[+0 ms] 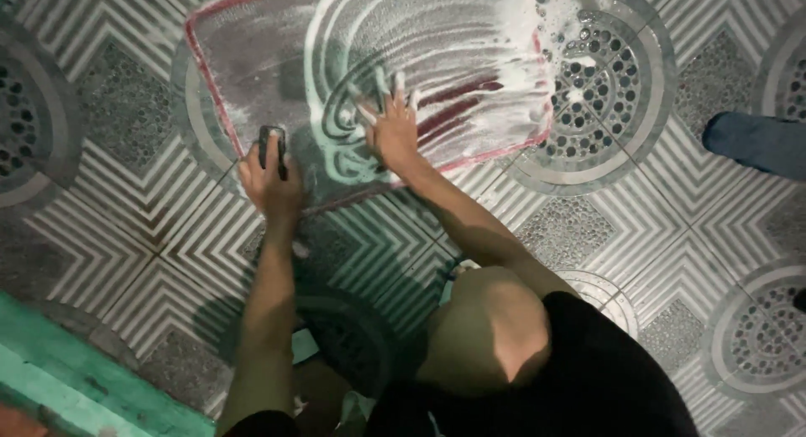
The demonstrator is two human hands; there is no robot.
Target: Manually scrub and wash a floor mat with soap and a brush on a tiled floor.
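A red rectangular mat (252,59) lies flat on the patterned tile floor, covered with white soap foam in curved streaks. My left hand (270,178) rests at the mat's near edge, closed around a small dark object (270,143), perhaps a brush. My right hand (391,128) presses flat on the soapy mat with fingers spread. Red streaks (457,105) show where the foam has been wiped away beside that hand. My bent knee (483,328) fills the lower middle of the view.
Grey and white patterned tiles (655,227) cover the floor. Foam bubbles (579,42) spill off the mat's right end onto the tiles. A blue object (756,141) lies at the right edge. A green ledge (75,378) runs along the lower left.
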